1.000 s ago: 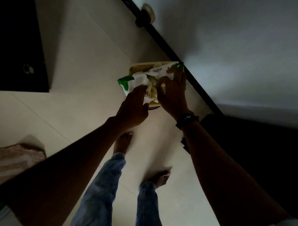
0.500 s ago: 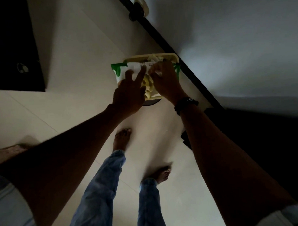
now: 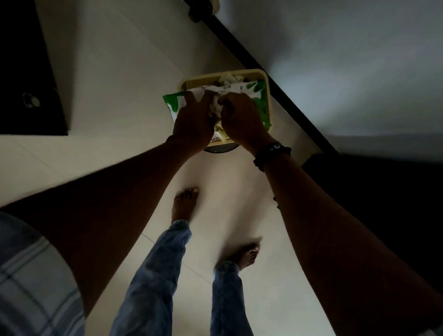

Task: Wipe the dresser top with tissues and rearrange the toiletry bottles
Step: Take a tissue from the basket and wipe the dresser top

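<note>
The pale tiled floor (image 3: 111, 71) spreads all round a yellow bin (image 3: 269, 100), which stands against a dark skirting strip (image 3: 248, 58) at the foot of a white wall (image 3: 349, 50). The wall rises beyond and to the right of the bin. Well to the left of the bin is a big dark piece of furniture (image 3: 18, 61), too dim to make out.

Two bare arms reach forward to the bin from the near side, the left one coming out of a checked sleeve (image 3: 26, 287). Below the bin in the view are legs in blue jeans (image 3: 154, 283), with the left foot (image 3: 185, 204) closer to the bin than the right foot (image 3: 246, 255); both are bare and flat on the floor.

Crumpled tissues (image 3: 231, 78) lie in the far end of the bin. A green and white pack of wipes (image 3: 237, 88) is held right over it, its left end jutting past the bin's left rim. The left hand (image 3: 192, 123) grips the pack's left part, fingers curled over the wrapper. The right hand (image 3: 241, 117) is beside it, almost touching, fingers curled down at the pack's middle and closed on a bunched white tissue (image 3: 215, 106) that shows between the two hands. A dark wristband (image 3: 271, 153) sits on the right wrist.
</note>
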Available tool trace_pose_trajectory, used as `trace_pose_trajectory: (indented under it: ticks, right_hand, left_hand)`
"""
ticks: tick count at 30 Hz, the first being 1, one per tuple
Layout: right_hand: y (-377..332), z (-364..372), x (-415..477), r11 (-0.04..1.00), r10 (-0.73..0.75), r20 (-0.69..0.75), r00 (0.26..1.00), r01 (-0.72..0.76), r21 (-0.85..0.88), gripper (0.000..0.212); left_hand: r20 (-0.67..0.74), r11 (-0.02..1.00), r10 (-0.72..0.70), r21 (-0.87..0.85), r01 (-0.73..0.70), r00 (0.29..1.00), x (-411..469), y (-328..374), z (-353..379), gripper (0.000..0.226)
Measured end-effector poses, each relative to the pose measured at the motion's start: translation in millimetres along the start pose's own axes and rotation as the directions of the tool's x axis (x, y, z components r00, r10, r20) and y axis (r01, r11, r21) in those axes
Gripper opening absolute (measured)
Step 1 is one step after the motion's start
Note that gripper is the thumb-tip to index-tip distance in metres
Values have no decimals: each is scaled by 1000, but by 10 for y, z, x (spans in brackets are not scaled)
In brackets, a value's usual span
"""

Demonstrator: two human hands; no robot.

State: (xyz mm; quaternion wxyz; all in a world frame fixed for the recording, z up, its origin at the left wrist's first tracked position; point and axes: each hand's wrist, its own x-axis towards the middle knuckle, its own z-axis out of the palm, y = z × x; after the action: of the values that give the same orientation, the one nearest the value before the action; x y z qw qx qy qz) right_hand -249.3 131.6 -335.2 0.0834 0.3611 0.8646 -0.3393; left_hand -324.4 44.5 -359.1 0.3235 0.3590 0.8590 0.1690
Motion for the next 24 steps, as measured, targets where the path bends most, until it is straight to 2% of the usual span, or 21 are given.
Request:
trace_pose_trajectory:
  ticks: [3, 5, 8, 10, 13, 17, 20, 22, 23, 24]
  right_hand:
    - [-33, -126, 3, 967, 128, 77, 989, -142, 213, 31]
    - [-40, -222, -27, 901, 193, 138, 972, -231, 368, 34]
    - [-25, -361, -125, 759, 248, 201, 948, -319, 568, 30]
    - [-19, -445, -196, 603, 269, 224, 937, -345, 719, 25]
    - [-9, -504, -239, 429, 343, 254, 904, -391, 814, 25]
    - [6, -537, -307, 360, 398, 265, 878, -415, 835, 28]
    - [-18, -603, -417, 296, 393, 269, 879, -398, 868, 27]
    - [-87, -707, -539, 276, 398, 254, 882, -379, 883, 26]
    - [-90, -682, -567, 284, 398, 255, 881, -383, 879, 25]
    - [-134, -749, -675, 288, 387, 254, 886, -378, 880, 23]
  left_hand:
    - [-6, 999, -34, 17, 34, 999, 27, 13, -7, 47]
    - [-1, 997, -13, 81, 13, 1000, 27, 6, 3, 52]
    - [21, 999, -42, 23, 42, 999, 44, 13, 10, 56]
    - [35, 999, -51, -4, 51, 998, 58, 9, 12, 59]
    - [51, 1000, -25, -9, 26, 998, 26, -3, 0, 62]
    - [17, 1000, 7, -25, -7, 1000, -127, 22, -33, 64]
    - [-59, 987, -45, -156, 36, 997, -273, 120, -146, 66]
    - [-98, 928, -95, -370, 52, 991, -405, 276, -312, 56]
    - [-64, 834, -160, -543, 100, 985, -444, 325, -366, 47]
    - [20, 692, -204, -704, 159, 979, -560, 447, -496, 40]
